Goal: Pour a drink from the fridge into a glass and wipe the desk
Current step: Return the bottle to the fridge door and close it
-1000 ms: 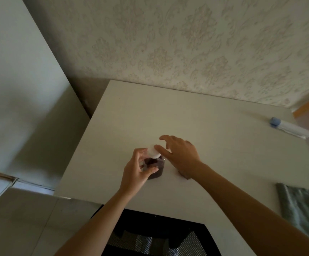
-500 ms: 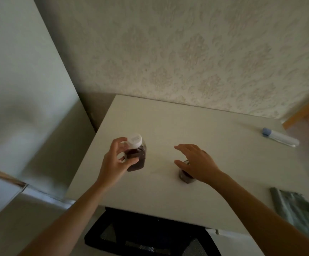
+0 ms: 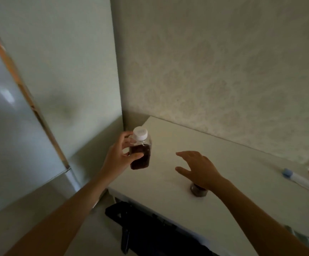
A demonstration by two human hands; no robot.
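My left hand (image 3: 119,157) grips a small clear bottle (image 3: 140,154) of dark drink with a white cap, held upright in the air above the left end of the white desk (image 3: 168,174). My right hand (image 3: 198,168) hovers over the desk with fingers spread and holds nothing. Just under its wrist stands a short glass (image 3: 198,190) with dark drink in it, partly hidden by the hand. A grey cloth (image 3: 297,235) shows only as a sliver at the desk's lower right edge.
A pale fridge (image 3: 20,137) fills the left side, its side panel (image 3: 76,71) next to the desk. A white tube with a blue cap (image 3: 301,182) lies at the desk's right. A black chair (image 3: 150,231) sits under the front edge. Patterned wallpaper is behind.
The capped bottle in my left hand has risen and moved left, away from the glass. My right hand let go of the cap and drew back. The view swung left towards the fridge.
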